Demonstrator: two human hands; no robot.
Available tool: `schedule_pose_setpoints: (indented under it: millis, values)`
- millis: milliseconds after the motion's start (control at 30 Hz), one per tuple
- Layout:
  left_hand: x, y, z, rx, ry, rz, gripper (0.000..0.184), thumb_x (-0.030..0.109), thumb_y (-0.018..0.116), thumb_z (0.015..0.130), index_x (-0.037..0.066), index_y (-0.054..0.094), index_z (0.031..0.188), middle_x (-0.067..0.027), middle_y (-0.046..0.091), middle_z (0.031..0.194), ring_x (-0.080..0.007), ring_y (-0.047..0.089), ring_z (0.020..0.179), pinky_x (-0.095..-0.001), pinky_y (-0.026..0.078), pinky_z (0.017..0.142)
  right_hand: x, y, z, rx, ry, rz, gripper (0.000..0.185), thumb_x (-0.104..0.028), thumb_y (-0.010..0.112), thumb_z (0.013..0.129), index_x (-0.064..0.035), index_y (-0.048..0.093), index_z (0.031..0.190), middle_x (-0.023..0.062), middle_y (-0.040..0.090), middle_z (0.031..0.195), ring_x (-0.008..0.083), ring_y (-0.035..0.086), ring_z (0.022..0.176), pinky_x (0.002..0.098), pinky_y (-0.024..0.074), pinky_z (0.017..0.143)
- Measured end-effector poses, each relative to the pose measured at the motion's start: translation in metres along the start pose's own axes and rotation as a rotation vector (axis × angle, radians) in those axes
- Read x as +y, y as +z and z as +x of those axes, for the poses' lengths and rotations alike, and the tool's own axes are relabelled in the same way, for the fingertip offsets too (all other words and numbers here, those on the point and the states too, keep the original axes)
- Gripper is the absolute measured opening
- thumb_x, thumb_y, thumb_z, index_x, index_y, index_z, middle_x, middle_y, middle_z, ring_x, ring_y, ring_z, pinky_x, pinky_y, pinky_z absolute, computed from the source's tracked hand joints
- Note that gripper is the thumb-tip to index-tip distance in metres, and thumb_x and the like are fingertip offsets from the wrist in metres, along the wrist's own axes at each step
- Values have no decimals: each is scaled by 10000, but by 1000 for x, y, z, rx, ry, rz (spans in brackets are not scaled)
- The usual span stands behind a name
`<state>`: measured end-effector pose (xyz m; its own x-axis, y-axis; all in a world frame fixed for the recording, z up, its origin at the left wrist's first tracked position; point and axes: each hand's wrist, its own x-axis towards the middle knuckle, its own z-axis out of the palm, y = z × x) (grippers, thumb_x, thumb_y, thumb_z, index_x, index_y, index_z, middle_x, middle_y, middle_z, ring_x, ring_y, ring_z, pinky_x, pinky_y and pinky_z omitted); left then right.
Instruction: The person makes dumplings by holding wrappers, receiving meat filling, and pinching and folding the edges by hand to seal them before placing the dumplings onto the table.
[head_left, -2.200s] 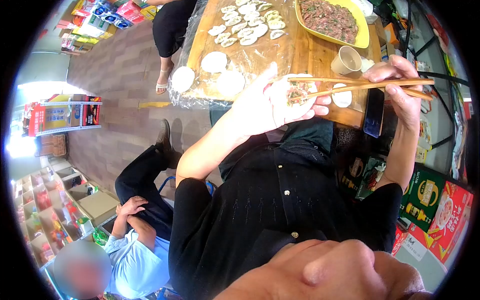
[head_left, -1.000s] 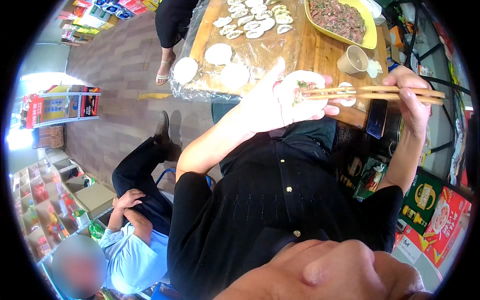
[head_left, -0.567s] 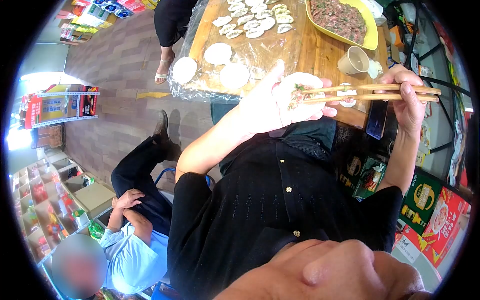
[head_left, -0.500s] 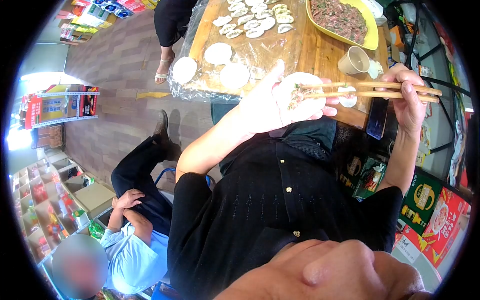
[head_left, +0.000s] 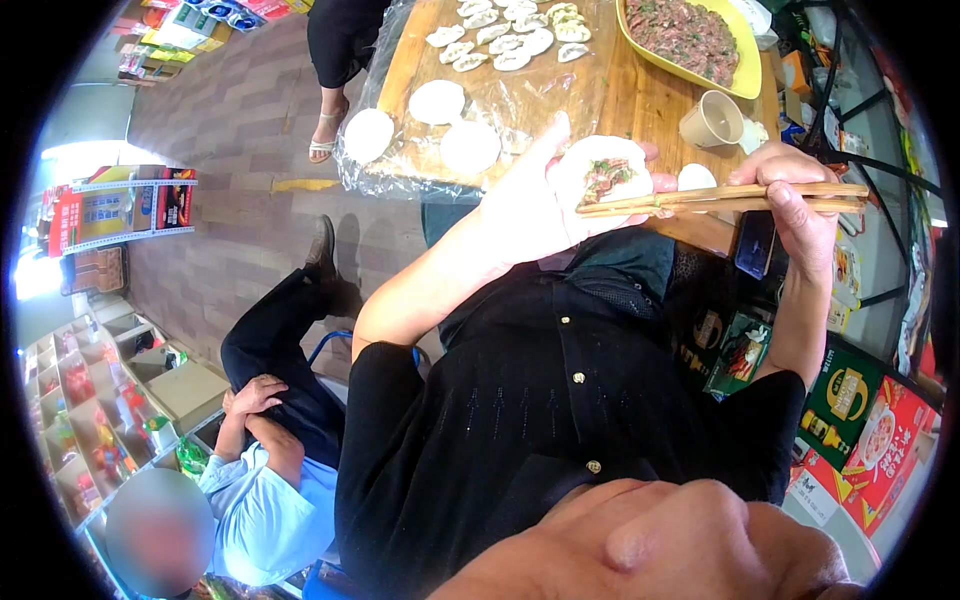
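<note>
My left hand point(head_left: 530, 215) cups a round dumpling wrapper point(head_left: 568, 185) on its palm and fingers, thumb raised. A small heap of meat filling point(head_left: 610, 178) with green bits lies on the wrapper. Closed around a pair of wooden chopsticks point(head_left: 700, 200), my right hand point(head_left: 800, 195) points their tips left, at the wrapper's near edge below the filling. Beyond my left hand, three flat wrappers point(head_left: 470, 148) lie on plastic film. Several folded dumplings point(head_left: 512, 58) sit farther back. A yellow dish point(head_left: 750, 75) of minced filling stands at the back right.
A paper cup point(head_left: 712, 120) stands on the wooden table point(head_left: 640, 95), and a phone point(head_left: 755, 245) lies by its right edge. At left, another person sits with folded hands point(head_left: 255, 398). Someone's sandalled foot point(head_left: 325, 135) is beside the table. Boxes point(head_left: 850, 400) stack at right.
The chopsticks have shifted from over the filling down to the wrapper's near edge, and my right hand has moved slightly left. The filling is now more exposed on the wrapper.
</note>
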<state>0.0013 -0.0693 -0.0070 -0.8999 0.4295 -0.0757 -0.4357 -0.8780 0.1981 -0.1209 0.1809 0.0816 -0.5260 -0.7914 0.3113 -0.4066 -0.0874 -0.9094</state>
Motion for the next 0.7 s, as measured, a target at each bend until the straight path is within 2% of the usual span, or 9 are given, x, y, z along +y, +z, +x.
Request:
schedule_pose_setpoints:
  millis: [33,67,233,300,333,367,433,600,700]
  values:
    - [1,-6,1,-39,-36,-87,840,602,297,967,-97,272,1431,-308,317,1460,-520,363,1312,-464,392,1082,-1,2,1,-4,30,-15,203,-184,600,893,11,655,894,207,667,864,274,640,831,390,508,773]
    - [1,-9,1,-78,-74,-173,839,602,294,968,-99,269,1429,-302,313,1466,-525,363,1309,-472,396,1077,1,3,1,49,49,8,270,-257,645,874,7,612,830,203,629,862,256,601,797,369,481,735]
    - [1,-9,-2,-117,-67,-197,829,597,305,968,-90,269,1431,-311,321,1456,-529,365,1305,-478,400,1072,6,-6,-6,110,74,-7,228,-227,621,883,1,614,884,206,622,882,258,601,804,376,490,724]
    - [2,-10,-3,-159,-65,-237,828,598,313,966,-86,271,1432,-320,324,1449,-526,366,1306,-476,400,1073,5,-11,-15,151,-23,8,213,-216,597,894,-4,613,888,212,615,874,263,600,786,380,492,714]
    - [2,-7,-4,-146,-47,-220,829,600,315,966,-80,265,1438,-329,322,1445,-519,365,1310,-474,398,1075,2,-11,-18,161,-92,25,206,-176,584,900,-4,651,992,203,673,896,306,643,848,412,519,741]
    - [3,-6,-4,-133,-29,-203,830,602,317,966,-74,260,1444,-338,320,1441,-512,364,1314,-472,396,1077,-3,-10,-21,160,-92,25,206,-176,584,900,-4,651,992,203,673,896,306,643,848,412,519,741]
    - [3,-9,-3,-136,-23,-247,833,604,315,966,-71,252,1450,-342,312,1445,-506,360,1320,-471,391,1081,-12,-5,-26,199,-288,-291,202,-185,595,897,3,642,958,215,684,880,311,657,800,409,524,716]
    - [3,-10,1,-168,-29,-345,831,597,320,969,-60,222,1470,-350,287,1458,-495,348,1333,-467,375,1096,-28,13,-21,38,-226,-404,190,-200,630,866,-10,627,875,223,685,851,303,673,784,405,533,686]
    - [2,-11,3,-188,-54,-374,837,592,338,967,-61,206,1474,-346,274,1469,-493,344,1336,-461,364,1103,-21,6,-27,127,-280,-268,194,-203,617,879,-10,625,884,215,685,849,303,673,784,406,534,685]
